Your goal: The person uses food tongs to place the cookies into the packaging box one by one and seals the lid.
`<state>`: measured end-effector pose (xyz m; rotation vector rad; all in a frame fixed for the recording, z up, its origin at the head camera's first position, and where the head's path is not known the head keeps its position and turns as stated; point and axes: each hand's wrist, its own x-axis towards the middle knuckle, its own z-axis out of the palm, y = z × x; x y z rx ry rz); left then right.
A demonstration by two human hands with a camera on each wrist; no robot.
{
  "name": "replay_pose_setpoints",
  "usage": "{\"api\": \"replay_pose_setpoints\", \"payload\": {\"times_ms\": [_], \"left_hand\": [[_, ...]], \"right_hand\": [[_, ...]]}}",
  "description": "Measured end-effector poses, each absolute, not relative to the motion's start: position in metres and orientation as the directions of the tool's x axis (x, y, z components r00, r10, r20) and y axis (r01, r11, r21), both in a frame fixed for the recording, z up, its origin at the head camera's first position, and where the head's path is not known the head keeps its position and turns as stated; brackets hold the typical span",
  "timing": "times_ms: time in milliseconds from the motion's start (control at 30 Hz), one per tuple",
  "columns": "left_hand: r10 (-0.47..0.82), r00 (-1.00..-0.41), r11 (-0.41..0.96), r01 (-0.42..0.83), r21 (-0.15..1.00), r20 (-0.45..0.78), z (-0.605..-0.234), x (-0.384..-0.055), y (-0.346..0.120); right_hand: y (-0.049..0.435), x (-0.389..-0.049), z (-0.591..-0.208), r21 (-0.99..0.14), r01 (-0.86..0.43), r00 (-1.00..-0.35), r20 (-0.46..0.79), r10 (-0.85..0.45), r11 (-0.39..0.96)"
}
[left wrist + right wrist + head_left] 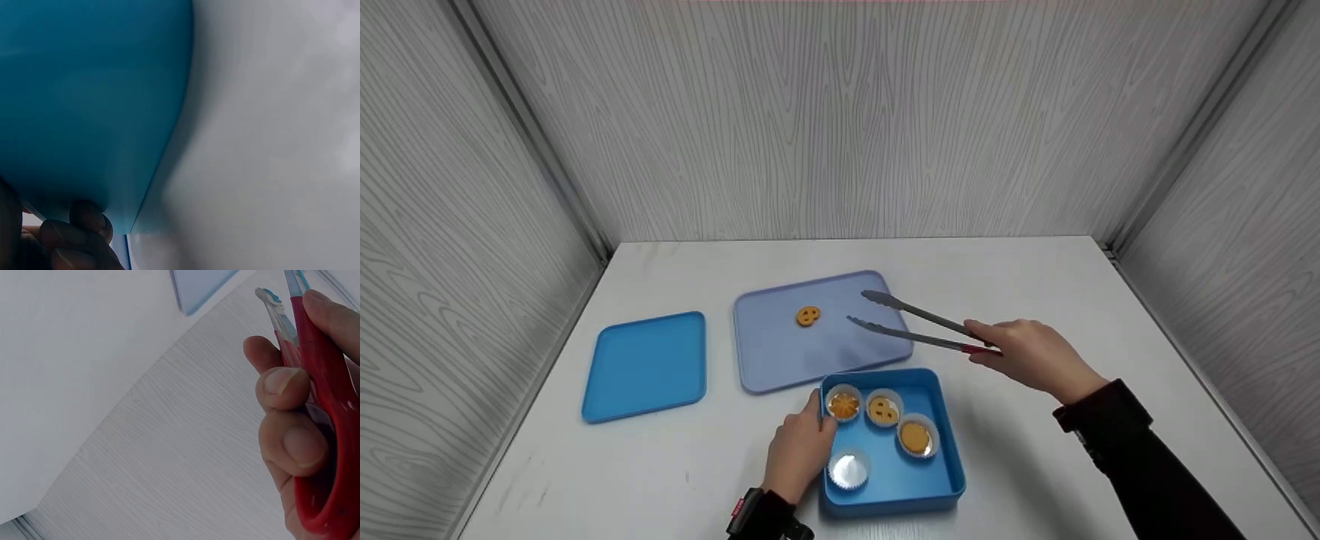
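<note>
My right hand holds tongs with red handles, their two arms spread apart over the right part of a lavender tray. On that tray lies a pretzel-shaped cookie, left of the tong tips. With my left hand I grip the left wall of a blue box. Inside it, paper cups hold an orange flower-like piece, another pretzel-shaped cookie and a round cookie. A fourth cup shows its bare silver bottom.
A flat blue tray lies at the left of the white table. The box stands right in front of the lavender tray's near edge. Wood-grain panels rise at the back and both sides.
</note>
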<state>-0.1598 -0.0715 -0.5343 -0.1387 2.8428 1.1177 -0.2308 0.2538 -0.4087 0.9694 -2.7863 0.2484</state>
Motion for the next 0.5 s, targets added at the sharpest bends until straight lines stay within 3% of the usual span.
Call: {"api": "replay_pose_setpoints", "payload": {"times_ms": [200,500], "left_hand": [[-0.051,-0.991,0.731,-0.120,0.672,-0.122,-0.534,-0.160,-0.071],[-0.055,-0.987,0.722,-0.144,0.676,-0.152,-0.532,-0.161,-0.071]], "right_hand": [[0.235,-0.245,-0.422,-0.187,-0.603,-0.797,0.173,-0.579,0.775],[0.211,-0.265,-0.438,-0.254,-0.616,-0.785,0.123,-0.607,0.746]]}}
